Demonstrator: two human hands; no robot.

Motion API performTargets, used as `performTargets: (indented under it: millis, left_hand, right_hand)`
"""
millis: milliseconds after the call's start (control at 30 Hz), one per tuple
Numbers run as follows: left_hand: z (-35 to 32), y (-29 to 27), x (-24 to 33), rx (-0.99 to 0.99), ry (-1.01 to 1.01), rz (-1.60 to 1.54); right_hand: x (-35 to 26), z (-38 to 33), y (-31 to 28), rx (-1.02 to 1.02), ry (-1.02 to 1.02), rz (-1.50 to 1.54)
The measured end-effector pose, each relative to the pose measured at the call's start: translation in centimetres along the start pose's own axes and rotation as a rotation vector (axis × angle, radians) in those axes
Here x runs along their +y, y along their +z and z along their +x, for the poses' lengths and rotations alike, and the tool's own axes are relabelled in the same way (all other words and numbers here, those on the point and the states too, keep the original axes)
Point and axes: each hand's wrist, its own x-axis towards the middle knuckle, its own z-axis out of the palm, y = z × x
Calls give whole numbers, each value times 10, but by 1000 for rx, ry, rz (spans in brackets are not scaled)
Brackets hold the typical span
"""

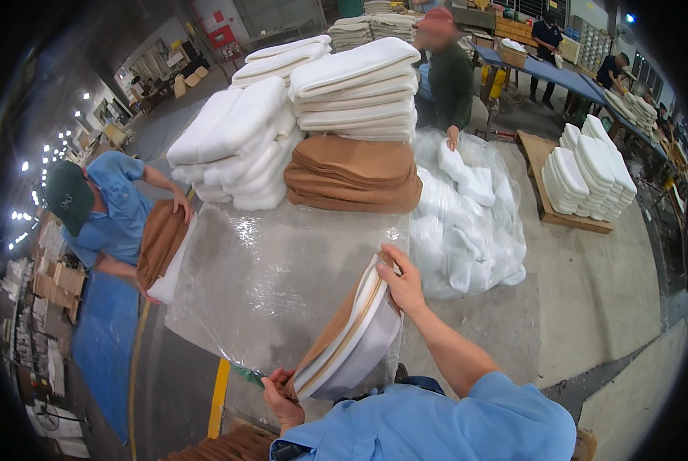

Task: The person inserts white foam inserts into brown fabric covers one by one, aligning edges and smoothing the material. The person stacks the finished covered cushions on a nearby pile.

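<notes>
Brown-and-white layered padding (351,332) is edge-up at the near side of the plastic-covered work surface (275,261), your right hand (404,283) pinching its far end, your left hand (284,401) gripping its near end.

Slanting, slightly bowed stack (349,332) of brown, white and grey sheets, over clear plastic film (244,284)

- Factory workshop: concrete floor (590,307) with a yellow painted stripe (218,396).
- Tall stacks of white padding (355,81), far centre.
- Loaded wooden pallet (533,165), right.
- People (546,37) at long blue worktables (524,67), far right.
</notes>
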Motion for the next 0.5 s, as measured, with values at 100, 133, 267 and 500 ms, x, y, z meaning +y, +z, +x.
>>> performTargets:
  millis: [100, 133, 267, 500]
  left_hand:
    - [-8, -1, 3, 133, -39, 1]
    - [-13, 17, 6, 72, -24, 81]
    - [-37, 58, 11, -220, 88, 289]
    - [-44, 41, -9, -633, 153, 328]
  right_hand:
    - [5, 13, 24, 52, 83, -32]
    - [11, 26, 21, 99, 129, -9]
    - [27, 62, 13, 181, 261, 132]
    - [1, 16, 37, 65, 433, 170]
